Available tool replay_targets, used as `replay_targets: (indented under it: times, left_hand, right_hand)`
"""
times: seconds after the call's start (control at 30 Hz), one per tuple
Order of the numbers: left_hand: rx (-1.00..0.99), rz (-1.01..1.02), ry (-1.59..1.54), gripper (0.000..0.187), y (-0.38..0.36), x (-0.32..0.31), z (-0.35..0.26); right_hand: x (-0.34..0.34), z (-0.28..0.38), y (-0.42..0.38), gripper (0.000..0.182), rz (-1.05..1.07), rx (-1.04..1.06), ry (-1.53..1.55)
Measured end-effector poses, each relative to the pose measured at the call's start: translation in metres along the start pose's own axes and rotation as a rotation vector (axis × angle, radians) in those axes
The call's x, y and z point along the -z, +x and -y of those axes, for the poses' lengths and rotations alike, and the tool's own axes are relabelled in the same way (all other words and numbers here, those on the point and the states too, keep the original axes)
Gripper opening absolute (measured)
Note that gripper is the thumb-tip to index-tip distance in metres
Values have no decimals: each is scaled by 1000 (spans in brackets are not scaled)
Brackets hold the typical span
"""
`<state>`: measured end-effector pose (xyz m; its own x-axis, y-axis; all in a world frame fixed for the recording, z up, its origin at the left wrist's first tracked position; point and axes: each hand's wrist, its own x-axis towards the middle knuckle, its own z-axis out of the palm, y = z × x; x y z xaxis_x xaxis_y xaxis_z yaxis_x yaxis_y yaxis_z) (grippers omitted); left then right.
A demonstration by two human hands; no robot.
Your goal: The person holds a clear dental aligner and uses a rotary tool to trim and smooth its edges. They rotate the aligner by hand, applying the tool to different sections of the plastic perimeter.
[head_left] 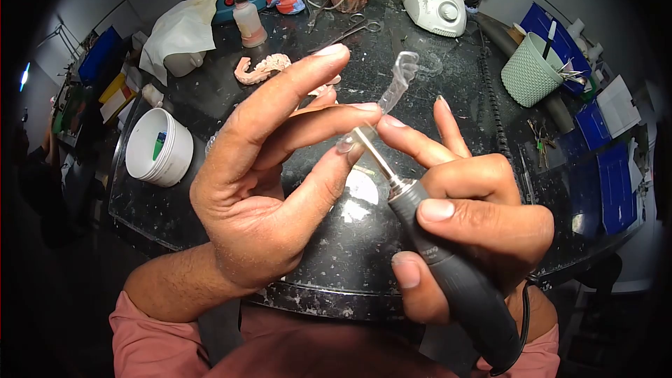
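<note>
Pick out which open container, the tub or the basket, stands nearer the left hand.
The white tub, smooth-walled, just beside the left hand; the pale green woven basket stands farther away, toward the right.

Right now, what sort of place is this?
Likely a dental workshop: left hand holding a clear plastic tooth-moulded tray, right hand a black cylindrical rotary tool, pink horseshoe-shaped dental model beyond.

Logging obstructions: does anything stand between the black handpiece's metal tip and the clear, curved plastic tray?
Nothing visible does. The left hand pinches the tray; the right hand holds the handpiece, its tip at the tray's near end; contact is unclear.
</note>
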<state>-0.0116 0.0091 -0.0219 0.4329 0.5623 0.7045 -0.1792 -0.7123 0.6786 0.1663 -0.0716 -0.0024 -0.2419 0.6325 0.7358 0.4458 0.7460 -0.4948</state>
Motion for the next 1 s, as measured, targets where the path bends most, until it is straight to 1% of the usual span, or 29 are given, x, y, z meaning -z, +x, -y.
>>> replay_targets:
  times: [0.07, 0.13, 0.17, 0.23, 0.3, 0.33, 0.4, 0.43, 0.5, 0.63, 0.7, 0.73, 0.8, 0.83, 0.9, 0.93, 0.97, 1.0]
  left_hand:
    - [-15, -10, -3, 62, 0, -2, 2]
    - [-32, -20, -5, 62, 0, -2, 3]
    - [-35, -18, -5, 63, 1, -2, 2]
    - [-37, -16, -5, 63, 0, -2, 1]
    - [49, -4, -58, 64, -1, -1, -2]
    - [48, -4, -58, 64, -1, -2, -1]
    - [-23, -19, -30, 63, 0, -3, 2]
    - [-23, -19, -30, 63, 0, -3, 1]
    - [48, -32, -48, 62, -1, -3, -4]
    - [15, -47, 32, 62, 0, -5, -5]
    - [155, -71, -25, 64, -1, -6, -10]
    - [155, -71, -24, 64, -1, -9, -10]
    - [196, -193, -211, 61, 1, -15, -9]
    - [196, -192, -212, 61, 2, -13, -9]
    - [355, -144, -538, 53, 4, -9, -8]
    - [429, -135, -651, 47, 6, -8, -10]
    - [433, -133, -652, 47, 5, -9, -10]
    - [431, -105, -687, 46, 4, -10, -10]
  right_hand:
    - [1, 1, 0, 39, -8, -3, 2]
    - [6, 3, 0, 40, 98, -9, -41]
    - [4, 2, 0, 40, 97, -9, -41]
    - [0, 0, -1, 40, 11, 8, -19]
    - [-1, 1, 0, 40, 3, 0, -25]
    - [-1, 1, 0, 40, -5, -10, -31]
    - [2, 3, -1, 40, 30, -10, -46]
    - [2, 3, -1, 41, 65, -10, -59]
    - [-1, -1, -2, 41, 24, 18, -52]
    - [0, 0, -1, 43, 20, -2, -45]
    - [5, 2, 2, 45, 51, -2, -92]
    - [9, 2, 3, 46, 38, -11, -121]
    - [19, -4, 2, 50, 44, -20, -136]
    - [14, -13, -2, 47, -70, 25, -76]
    - [6, -17, -2, 40, -243, -106, -18]
    - [3, -12, 2, 35, -298, -287, 100]
    - [1, 0, 7, 34, -390, -551, 347]
    - [4, 0, 7, 34, -370, -609, 446]
